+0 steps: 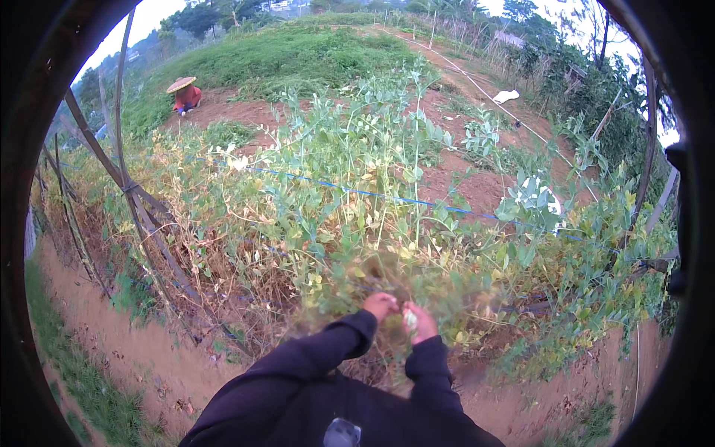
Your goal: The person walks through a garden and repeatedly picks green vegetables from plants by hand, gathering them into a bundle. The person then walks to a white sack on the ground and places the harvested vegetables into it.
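Both hands are together at the near side of a row of pea plants (350,171), green above and dry yellow-brown lower down. My left hand (380,305) is closed among the stems, its fingertips pinched; what they hold is too small to tell. Close beside it on the right, my right hand (424,325) is curled around pale green pods (410,319), blurred and partly covered by the fingers. The foliage just beyond the hands is smeared by motion. Dark sleeves cover both forearms.
A blue string (387,197) runs across the plants. Crossed wooden poles (138,194) stand at left, another pole (646,149) at right. A person in a wide hat (186,97) crouches at far left. A white sack (506,96) and a long pale hose (469,77) lie beyond.
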Demonstrator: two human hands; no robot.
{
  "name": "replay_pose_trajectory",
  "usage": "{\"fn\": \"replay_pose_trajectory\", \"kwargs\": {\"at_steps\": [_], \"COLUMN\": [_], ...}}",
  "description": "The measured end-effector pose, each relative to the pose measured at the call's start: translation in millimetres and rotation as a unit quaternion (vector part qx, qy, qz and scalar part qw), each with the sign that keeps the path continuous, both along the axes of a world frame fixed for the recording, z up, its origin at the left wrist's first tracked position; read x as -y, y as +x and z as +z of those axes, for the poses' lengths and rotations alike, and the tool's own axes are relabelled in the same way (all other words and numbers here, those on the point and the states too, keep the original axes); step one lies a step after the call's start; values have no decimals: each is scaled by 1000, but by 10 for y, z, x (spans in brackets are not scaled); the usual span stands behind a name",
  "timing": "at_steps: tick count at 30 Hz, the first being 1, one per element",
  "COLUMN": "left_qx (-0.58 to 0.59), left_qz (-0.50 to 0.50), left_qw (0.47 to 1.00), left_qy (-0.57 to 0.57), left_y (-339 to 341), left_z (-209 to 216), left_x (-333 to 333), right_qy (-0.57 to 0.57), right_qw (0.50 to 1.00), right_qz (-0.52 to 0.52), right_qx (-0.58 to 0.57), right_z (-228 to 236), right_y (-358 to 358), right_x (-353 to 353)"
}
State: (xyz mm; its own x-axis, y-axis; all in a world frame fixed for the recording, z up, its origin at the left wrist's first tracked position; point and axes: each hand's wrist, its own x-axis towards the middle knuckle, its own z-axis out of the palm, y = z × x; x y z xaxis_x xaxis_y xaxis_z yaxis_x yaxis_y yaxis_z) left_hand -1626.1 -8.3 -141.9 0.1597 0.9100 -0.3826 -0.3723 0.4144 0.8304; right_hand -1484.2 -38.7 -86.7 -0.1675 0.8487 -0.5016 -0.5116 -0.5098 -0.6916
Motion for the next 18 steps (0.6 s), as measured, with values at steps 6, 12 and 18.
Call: {"fn": "replay_pose_trajectory", "kwargs": {"at_steps": [6, 12, 18], "left_qx": [-301, -603, -473], "left_qz": [-229, -329, -63], "left_qw": [924, 701, 853], "left_qy": [56, 193, 213], "left_y": [-17, 66, -148], "left_z": [186, 53, 572], "left_x": [-267, -409, -399], "right_qy": [57, 106, 63], "right_qw": [991, 981, 998], "right_qz": [-15, 57, 11], "right_qx": [122, 150, -6], "right_z": [45, 374, 511], "right_y": [-294, -320, -97], "right_x": [170, 480, 666]}}
